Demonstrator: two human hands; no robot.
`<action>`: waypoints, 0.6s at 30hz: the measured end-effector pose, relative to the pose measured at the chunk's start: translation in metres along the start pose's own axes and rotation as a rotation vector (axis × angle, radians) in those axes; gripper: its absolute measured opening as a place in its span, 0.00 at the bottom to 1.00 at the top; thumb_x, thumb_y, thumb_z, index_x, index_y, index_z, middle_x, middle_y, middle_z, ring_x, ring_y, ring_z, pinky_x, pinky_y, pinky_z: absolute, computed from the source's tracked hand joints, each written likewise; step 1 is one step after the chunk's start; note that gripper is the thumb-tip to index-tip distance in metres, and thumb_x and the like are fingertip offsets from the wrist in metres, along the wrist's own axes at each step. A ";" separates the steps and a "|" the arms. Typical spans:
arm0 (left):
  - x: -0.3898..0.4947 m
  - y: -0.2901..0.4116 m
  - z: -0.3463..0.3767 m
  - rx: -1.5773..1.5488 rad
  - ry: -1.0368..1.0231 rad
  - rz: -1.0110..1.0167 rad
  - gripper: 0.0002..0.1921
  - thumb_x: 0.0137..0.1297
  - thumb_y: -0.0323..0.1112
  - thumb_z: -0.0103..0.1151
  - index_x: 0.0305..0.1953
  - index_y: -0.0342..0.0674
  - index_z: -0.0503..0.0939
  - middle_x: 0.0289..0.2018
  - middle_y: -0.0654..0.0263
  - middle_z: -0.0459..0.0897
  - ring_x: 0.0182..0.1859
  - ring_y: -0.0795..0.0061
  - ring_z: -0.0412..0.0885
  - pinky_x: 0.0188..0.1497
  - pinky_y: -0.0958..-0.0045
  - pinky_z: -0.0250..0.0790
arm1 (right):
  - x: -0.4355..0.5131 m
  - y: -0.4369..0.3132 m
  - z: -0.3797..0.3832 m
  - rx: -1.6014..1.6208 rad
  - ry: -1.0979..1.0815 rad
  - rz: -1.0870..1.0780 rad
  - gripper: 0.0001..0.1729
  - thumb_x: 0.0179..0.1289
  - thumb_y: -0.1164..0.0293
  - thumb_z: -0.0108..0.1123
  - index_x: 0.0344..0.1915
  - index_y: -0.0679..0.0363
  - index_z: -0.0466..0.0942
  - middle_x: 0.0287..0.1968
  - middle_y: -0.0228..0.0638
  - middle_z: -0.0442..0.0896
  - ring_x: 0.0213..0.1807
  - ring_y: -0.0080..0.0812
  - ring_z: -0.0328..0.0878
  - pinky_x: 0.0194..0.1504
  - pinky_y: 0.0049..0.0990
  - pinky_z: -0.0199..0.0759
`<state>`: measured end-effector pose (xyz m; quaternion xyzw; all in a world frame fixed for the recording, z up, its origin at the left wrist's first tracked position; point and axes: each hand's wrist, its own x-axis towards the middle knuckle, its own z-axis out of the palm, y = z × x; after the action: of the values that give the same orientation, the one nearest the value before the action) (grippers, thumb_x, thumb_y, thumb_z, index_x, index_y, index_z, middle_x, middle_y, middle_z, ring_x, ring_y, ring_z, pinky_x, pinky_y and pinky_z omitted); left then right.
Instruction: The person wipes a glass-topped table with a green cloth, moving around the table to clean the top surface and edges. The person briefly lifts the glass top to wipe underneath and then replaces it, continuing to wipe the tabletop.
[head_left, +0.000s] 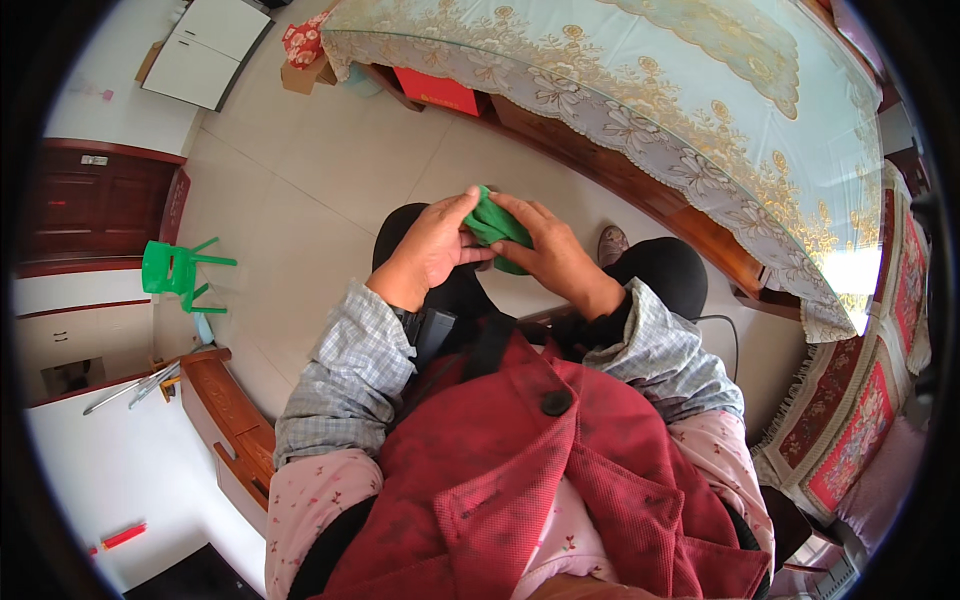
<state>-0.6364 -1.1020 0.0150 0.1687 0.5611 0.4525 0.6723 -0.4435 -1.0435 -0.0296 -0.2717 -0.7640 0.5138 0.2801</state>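
Note:
A crumpled green cloth (495, 225) is held between my two hands, above the gap between my knees. My left hand (439, 236) grips its left side, thumb at the top and fingers curled under it. On the other side my right hand (547, 244) has its fingers over the cloth's top and its thumb pressed on the front. Part of the cloth hangs below the right thumb. The rest of it is hidden behind my fingers.
A glass-topped table with a lace cloth (622, 127) stands ahead to the right, a red box (439, 90) beneath it. To the left are a green plastic chair (176, 274) and a carved wooden armrest (232, 412). Patterned seat covers (847, 420) lie at the right.

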 end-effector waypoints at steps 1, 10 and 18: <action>0.006 -0.001 -0.002 0.049 -0.037 -0.028 0.23 0.74 0.55 0.56 0.56 0.41 0.77 0.48 0.63 0.82 0.48 0.68 0.83 0.50 0.60 0.80 | 0.002 0.004 0.000 -0.019 -0.025 0.020 0.35 0.62 0.73 0.67 0.69 0.56 0.68 0.58 0.46 0.78 0.58 0.49 0.79 0.58 0.38 0.74; 0.132 0.016 -0.075 0.357 -0.077 -0.074 0.23 0.72 0.54 0.58 0.53 0.38 0.78 0.46 0.63 0.83 0.46 0.73 0.82 0.49 0.69 0.75 | 0.044 0.141 0.015 0.842 0.271 0.685 0.20 0.73 0.71 0.57 0.61 0.64 0.72 0.43 0.37 0.84 0.39 0.30 0.83 0.41 0.29 0.80; 0.178 0.038 -0.170 -0.040 0.293 0.003 0.15 0.72 0.45 0.59 0.47 0.40 0.81 0.39 0.64 0.85 0.43 0.76 0.82 0.48 0.74 0.74 | 0.023 0.309 -0.079 0.126 0.655 0.569 0.15 0.77 0.71 0.46 0.54 0.60 0.78 0.49 0.40 0.86 0.49 0.41 0.85 0.51 0.40 0.82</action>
<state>-0.8138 -0.9877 -0.1171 0.0883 0.6440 0.4844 0.5855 -0.3641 -0.8767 -0.2907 -0.6024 -0.4966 0.5030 0.3708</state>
